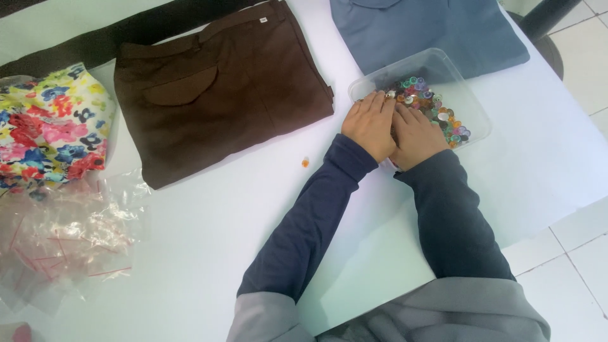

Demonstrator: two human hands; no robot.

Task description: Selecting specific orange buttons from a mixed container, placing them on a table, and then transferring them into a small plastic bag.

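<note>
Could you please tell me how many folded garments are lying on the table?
3: brown trousers at centre, blue shirt top right, floral cloth at left edge; others may lie out of view.

We get bright, even daylight w/ cool cast, white table (209, 253) slightly washed out, soft shadows under sleeves, mild overall softness, glare on plastic bags (57, 234).

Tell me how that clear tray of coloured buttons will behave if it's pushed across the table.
The clear plastic tray looks thin and light, so it would probably slide easily on the smooth white table. Its loose buttons would likely shift and rattle; the low rim may let some spill if tipped.
</note>
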